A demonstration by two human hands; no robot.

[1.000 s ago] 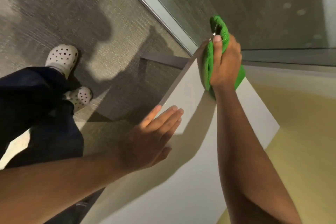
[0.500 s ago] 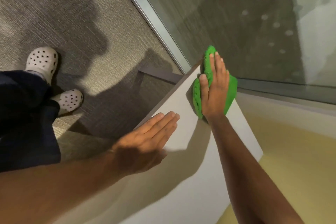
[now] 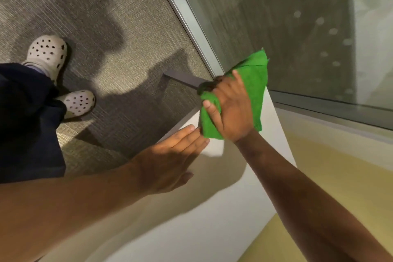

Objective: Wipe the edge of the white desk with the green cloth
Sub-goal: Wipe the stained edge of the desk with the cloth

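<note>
One green cloth (image 3: 254,83) is seen at about one o'clock from the centre of the view, bunched over the far corner of the white desk (image 3: 212,225) and draped across its left-hand edge. It is grasped by the right hand (image 3: 230,110), whose fingers are curled over the rim and whose thumb is pressed along the cloth's near side; part of the cloth is left standing free toward twelve o'clock, against the glass partition (image 3: 287,17). The left hand (image 3: 170,161) is laid flat and unclenched on the desk top at about seven o'clock from the cloth, its fingertips just beside the cloth's lower corner, with nothing held.

The wiping is judged to be under way at the far end of the edge. How much of the edge is already cleaned cannot be told, since no dirt or streaks are visible on the white surface. The long run of edge toward six o'clock, under the left forearm, is judged as possibly left to do.

Farther out, grey carpet (image 3: 106,27) is seen at ten o'clock, with two white perforated clogs (image 3: 50,53) at nine o'clock.
</note>
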